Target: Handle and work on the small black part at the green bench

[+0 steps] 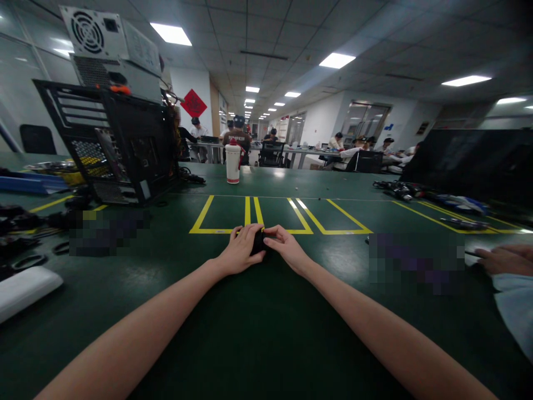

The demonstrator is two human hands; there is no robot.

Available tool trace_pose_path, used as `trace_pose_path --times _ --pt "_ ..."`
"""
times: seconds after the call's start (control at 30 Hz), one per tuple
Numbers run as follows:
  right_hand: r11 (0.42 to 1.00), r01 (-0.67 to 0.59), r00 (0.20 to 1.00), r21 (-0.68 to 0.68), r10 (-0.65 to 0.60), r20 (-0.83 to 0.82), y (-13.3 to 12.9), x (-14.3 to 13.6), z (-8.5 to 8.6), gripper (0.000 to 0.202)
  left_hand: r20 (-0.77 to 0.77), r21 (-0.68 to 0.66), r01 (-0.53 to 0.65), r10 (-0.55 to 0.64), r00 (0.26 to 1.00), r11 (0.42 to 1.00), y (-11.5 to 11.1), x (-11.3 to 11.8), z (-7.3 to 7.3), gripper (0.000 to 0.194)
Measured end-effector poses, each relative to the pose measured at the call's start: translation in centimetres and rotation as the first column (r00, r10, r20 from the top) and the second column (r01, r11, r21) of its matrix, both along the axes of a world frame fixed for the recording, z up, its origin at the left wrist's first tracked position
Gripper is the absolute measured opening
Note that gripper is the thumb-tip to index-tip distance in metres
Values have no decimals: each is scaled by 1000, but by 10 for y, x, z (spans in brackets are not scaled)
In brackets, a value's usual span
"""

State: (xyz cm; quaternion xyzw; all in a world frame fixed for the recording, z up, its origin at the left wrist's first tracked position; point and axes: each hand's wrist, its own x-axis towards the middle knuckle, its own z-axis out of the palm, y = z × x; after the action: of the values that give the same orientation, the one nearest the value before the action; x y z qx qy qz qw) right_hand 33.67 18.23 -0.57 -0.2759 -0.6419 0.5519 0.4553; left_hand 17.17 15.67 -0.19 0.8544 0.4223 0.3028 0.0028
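My left hand [242, 248] is wrapped over a small black object [259, 240] on the green table [233, 344], its thumb along the near side. From the right, my right hand [285, 249] touches the same object with its fingertips pinched at its edge. A speck of yellow shows at the object's top, between the two hands. Most of the object is covered by my fingers, so its kind cannot be made out. Just beyond my hands, yellow tape [216, 231] marks out boxes on the tabletop.
At the left stand an open black computer case [125, 139] with a power supply [89, 33] on top, cables and a white object [29, 289]. A white cup [234, 164] is ahead. Tools [395, 190] and a co-worker's hand [506, 259] are at the right; people sit farther back.
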Motion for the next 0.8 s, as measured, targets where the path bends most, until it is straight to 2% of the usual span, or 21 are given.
trace_pose_path --times 0.13,0.33,0.47,0.63,0.8 --pt "999 29 999 -29 -28 36 2 0 -2 28 1 -9 -6 6 1000 1000 0 0 0 56" --pt "998 -61 998 -22 61 9 -3 2 3 34 -7 -16 0 0 1000 1000 -1 0 2 53" --pt "1000 -24 1000 6 24 -5 -3 1 3 24 1 -14 -2 2 1000 1000 -1 1 1 54" --pt "999 26 999 -22 -25 40 0 0 0 31 6 -20 -8 8 1000 1000 0 1 1 55" --pt "998 -40 998 -41 41 42 -2 1 3 35 0 -20 -5 5 1000 1000 0 1 1 53"
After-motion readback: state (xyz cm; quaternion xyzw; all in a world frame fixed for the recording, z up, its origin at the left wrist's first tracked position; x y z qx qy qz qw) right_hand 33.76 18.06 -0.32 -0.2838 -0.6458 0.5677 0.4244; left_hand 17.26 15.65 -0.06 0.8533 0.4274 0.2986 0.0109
